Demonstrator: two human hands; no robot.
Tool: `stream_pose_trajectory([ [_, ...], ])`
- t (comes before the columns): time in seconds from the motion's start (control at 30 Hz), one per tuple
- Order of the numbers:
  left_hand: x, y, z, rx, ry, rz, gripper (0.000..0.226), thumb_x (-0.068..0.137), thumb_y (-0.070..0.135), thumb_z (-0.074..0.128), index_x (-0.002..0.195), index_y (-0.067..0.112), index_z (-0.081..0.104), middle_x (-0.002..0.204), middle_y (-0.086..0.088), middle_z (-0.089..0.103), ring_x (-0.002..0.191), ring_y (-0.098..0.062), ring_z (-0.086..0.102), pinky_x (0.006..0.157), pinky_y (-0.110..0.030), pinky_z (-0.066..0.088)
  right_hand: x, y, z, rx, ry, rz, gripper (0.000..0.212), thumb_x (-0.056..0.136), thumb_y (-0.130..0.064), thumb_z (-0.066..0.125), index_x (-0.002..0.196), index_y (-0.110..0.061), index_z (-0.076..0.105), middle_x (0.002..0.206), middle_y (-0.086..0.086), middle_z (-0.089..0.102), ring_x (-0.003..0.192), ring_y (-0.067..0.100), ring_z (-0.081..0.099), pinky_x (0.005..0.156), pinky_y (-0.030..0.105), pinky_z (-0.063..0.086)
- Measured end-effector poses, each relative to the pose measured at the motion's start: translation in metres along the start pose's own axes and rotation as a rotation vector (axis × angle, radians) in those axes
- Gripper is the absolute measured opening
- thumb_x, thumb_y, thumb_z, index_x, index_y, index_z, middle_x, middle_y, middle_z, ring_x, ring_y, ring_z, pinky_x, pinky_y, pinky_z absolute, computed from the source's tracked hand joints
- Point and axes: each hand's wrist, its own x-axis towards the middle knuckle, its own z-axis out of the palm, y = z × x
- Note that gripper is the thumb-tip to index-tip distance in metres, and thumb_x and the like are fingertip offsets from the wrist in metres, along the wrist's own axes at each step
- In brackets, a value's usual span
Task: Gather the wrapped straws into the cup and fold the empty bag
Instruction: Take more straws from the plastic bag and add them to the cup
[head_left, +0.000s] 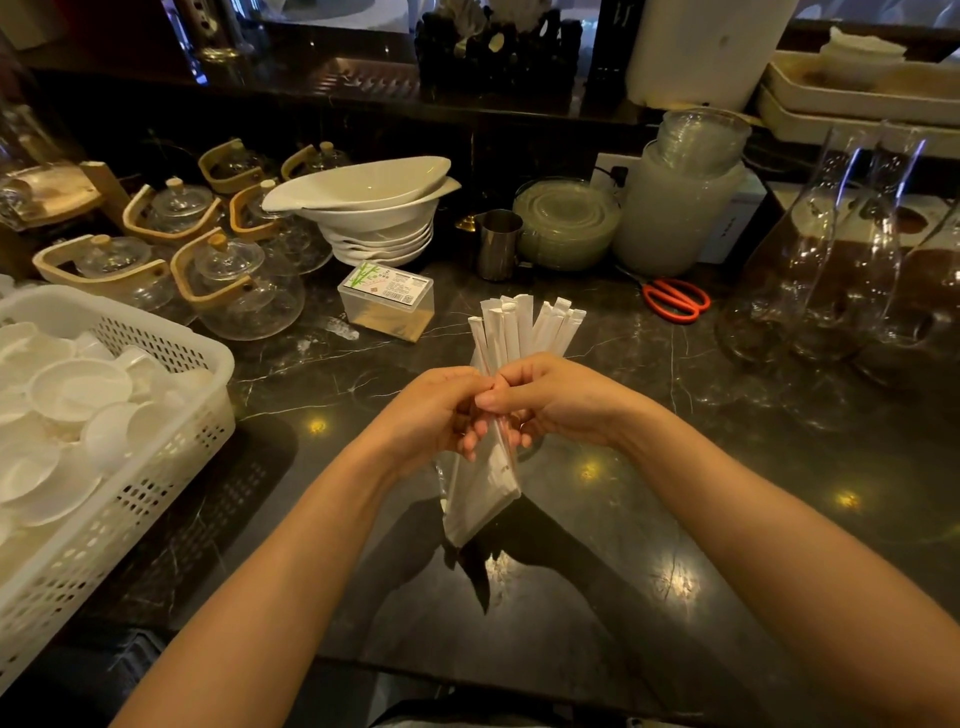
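A bundle of white paper-wrapped straws (524, 327) fans out above my two hands, held upright over the dark marble counter. Its lower part sits inside a clear plastic bag (480, 493) that hangs below my fingers. My left hand (436, 410) and my right hand (550, 400) meet at the middle of the bundle, both closed around the straws and the bag's mouth. A steel cup (497, 244) stands at the back, beyond the straws. My fingers hide the middle of the bundle.
A white basket (156, 364) of small dishes is at the left, with glass teapots (244, 286) behind it. A toothpick box (387, 296), stacked white bowls (374, 208), red scissors (675, 300) and glass carafes (841, 260) ring the counter.
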Motion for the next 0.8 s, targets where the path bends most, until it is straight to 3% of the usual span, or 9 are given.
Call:
stream_pose_trajectory([
  [0.2, 0.002, -0.005, 0.000, -0.008, -0.056, 0.041, 0.034, 0.092, 0.025, 0.041, 0.064, 0.016, 0.057, 0.044, 0.005, 0.050, 0.036, -0.005, 0.042, 0.039, -0.017, 0.040, 0.000, 0.003, 0.000, 0.024, 0.017, -0.021, 0.016, 0.088, -0.005, 0.051, 0.076, -0.007, 0.062, 0.067, 0.006, 0.060, 0.053, 0.007, 0.052, 0.046, 0.012, 0.045],
  [0.3, 0.004, -0.009, 0.002, -0.098, -0.052, 0.075, 0.041, 0.093, 0.023, 0.038, 0.056, 0.020, 0.057, 0.044, 0.004, 0.050, 0.037, -0.006, 0.041, 0.040, -0.017, 0.041, 0.001, 0.005, 0.000, 0.060, 0.035, -0.065, 0.020, 0.088, -0.004, 0.051, 0.070, -0.007, 0.060, 0.058, 0.000, 0.062, 0.047, 0.004, 0.053, 0.045, 0.012, 0.043],
  [0.47, 0.004, -0.011, 0.004, -0.135, -0.025, 0.110, 0.041, 0.093, 0.021, 0.037, 0.055, 0.018, 0.052, 0.041, 0.004, 0.050, 0.036, -0.006, 0.044, 0.043, -0.016, 0.044, 0.006, 0.013, 0.002, 0.179, 0.039, -0.137, 0.032, 0.087, -0.003, 0.051, 0.058, -0.013, 0.059, 0.059, 0.002, 0.068, 0.057, 0.018, 0.060, 0.047, 0.015, 0.042],
  [0.67, 0.001, -0.012, 0.003, -0.147, -0.029, 0.125, 0.040, 0.093, 0.018, 0.036, 0.056, 0.016, 0.050, 0.040, 0.004, 0.051, 0.036, -0.005, 0.048, 0.047, -0.016, 0.047, 0.008, 0.018, 0.005, 0.260, 0.029, -0.151, 0.023, 0.089, -0.003, 0.046, 0.068, -0.006, 0.053, 0.057, 0.000, 0.070, 0.052, 0.011, 0.067, 0.046, 0.014, 0.043],
  [0.8, 0.000, -0.013, 0.000, -0.168, -0.030, 0.135, 0.042, 0.093, 0.016, 0.035, 0.055, 0.017, 0.052, 0.042, 0.003, 0.053, 0.037, -0.005, 0.049, 0.049, -0.017, 0.049, 0.009, 0.021, 0.008, 0.308, 0.070, -0.161, 0.024, 0.089, -0.003, 0.045, 0.067, -0.006, 0.051, 0.054, -0.002, 0.067, 0.048, 0.007, 0.062, 0.046, 0.015, 0.043],
])
